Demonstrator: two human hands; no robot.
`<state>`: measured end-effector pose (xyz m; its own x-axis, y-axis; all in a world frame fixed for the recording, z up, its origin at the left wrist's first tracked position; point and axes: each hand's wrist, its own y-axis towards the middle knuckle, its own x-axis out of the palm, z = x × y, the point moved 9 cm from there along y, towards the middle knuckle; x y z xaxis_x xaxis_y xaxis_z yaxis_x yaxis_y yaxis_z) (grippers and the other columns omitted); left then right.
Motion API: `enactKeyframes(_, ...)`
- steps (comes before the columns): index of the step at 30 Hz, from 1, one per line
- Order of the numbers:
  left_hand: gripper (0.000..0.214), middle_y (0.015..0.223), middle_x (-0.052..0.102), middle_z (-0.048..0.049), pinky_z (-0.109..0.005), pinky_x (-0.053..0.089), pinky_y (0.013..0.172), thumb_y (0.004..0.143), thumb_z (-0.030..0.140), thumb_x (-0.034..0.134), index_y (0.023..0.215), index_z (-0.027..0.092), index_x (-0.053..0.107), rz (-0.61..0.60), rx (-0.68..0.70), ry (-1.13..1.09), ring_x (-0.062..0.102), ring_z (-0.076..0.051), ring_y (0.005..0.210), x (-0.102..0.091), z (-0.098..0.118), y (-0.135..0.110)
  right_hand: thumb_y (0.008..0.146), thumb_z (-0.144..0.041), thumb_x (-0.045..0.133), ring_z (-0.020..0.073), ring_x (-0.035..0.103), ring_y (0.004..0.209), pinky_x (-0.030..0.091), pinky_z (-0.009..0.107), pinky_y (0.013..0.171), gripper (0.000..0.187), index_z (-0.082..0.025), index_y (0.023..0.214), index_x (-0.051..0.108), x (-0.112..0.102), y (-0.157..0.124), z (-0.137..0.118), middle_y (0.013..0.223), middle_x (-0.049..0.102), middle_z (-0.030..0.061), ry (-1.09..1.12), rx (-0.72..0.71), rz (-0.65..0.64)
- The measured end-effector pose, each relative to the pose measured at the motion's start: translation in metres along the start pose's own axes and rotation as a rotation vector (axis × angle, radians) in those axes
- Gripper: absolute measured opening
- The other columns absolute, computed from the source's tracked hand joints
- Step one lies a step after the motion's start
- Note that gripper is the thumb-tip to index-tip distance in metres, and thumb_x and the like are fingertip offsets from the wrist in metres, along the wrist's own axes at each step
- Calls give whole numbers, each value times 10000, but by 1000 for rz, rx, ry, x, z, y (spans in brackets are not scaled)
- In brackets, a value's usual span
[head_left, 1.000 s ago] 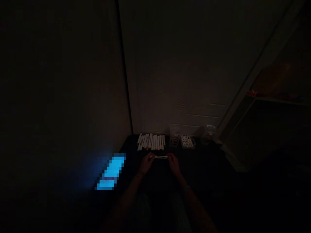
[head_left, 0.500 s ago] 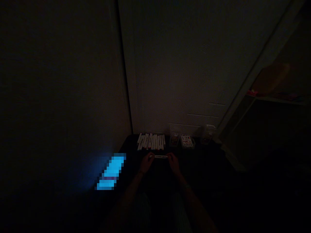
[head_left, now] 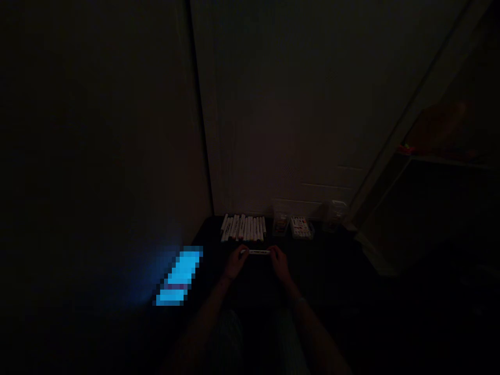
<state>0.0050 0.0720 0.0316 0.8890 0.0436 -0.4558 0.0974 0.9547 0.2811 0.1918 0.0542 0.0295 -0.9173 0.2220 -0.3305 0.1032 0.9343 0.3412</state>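
A white marker (head_left: 258, 252) with dark print lies level between my hands, over the dark table. My left hand (head_left: 235, 262) is closed on its left end, and my right hand (head_left: 279, 263) pinches the right end. Just beyond them, several white markers (head_left: 242, 228) lie side by side in a row. To the right of the row stands a clear plastic case (head_left: 280, 224). Beside that sits a case packed with white markers (head_left: 300, 227). The room is very dark, so fine detail of the fingers is hard to make out.
A pixelated, glowing blue screen (head_left: 179, 276) is at the left. Another clear container (head_left: 336, 214) stands at the table's back right. A pale wall (head_left: 273, 130) rises behind the dark table (head_left: 320, 265). Farther right is a shelf (head_left: 449, 159) with an orange object (head_left: 437, 125).
Both hands and the marker stay in nearly the same place. The picture is slightly darker on the wall.
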Motion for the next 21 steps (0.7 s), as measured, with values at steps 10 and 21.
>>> enactKeyframes(10,280,763,603,10,-231,413,700,748,380,396,847,183,568,-11,-68,5,543,-136,742,3,-8,0,813,-302,319,133,520,731,376,211,657,286,-187,845,579,0,-1,1,764,585,3,-6,-14,1)
enactKeyframes(21,278,749,595,12,-222,405,702,761,381,385,825,181,567,-17,-26,-5,538,-128,737,2,-3,0,810,-306,322,131,522,714,375,205,638,291,-177,852,580,1,0,4,757,589,4,-6,-5,4)
